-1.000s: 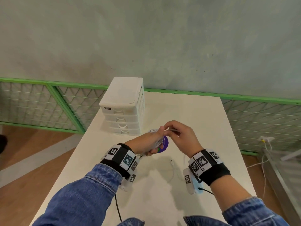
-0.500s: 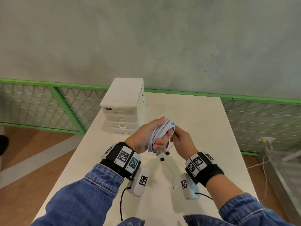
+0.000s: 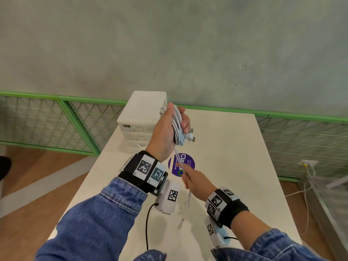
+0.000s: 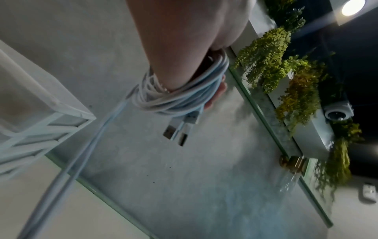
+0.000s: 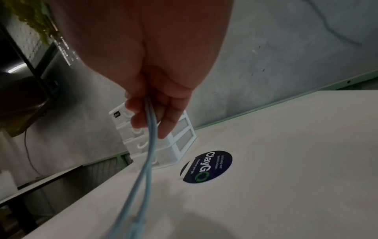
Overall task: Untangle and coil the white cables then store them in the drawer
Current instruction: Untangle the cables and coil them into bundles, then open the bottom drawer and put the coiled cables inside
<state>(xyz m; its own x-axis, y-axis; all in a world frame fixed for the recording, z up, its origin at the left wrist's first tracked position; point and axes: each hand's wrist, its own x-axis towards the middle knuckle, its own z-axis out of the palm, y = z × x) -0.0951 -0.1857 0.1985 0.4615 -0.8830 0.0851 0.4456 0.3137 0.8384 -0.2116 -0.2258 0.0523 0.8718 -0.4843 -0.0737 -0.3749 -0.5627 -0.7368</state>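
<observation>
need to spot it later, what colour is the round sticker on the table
Dark purple-blue with white lettering and a green ring, the sticker shows best in the right wrist view.

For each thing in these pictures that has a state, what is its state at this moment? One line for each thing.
white cables: mostly coiled round the left hand, two strands not yet wound
left hand: raised, grips the coil
right hand: pinches the two loose strands below the coil
USB plugs: hang free from the coil
drawer unit: on the table, visible drawers closed
</observation>
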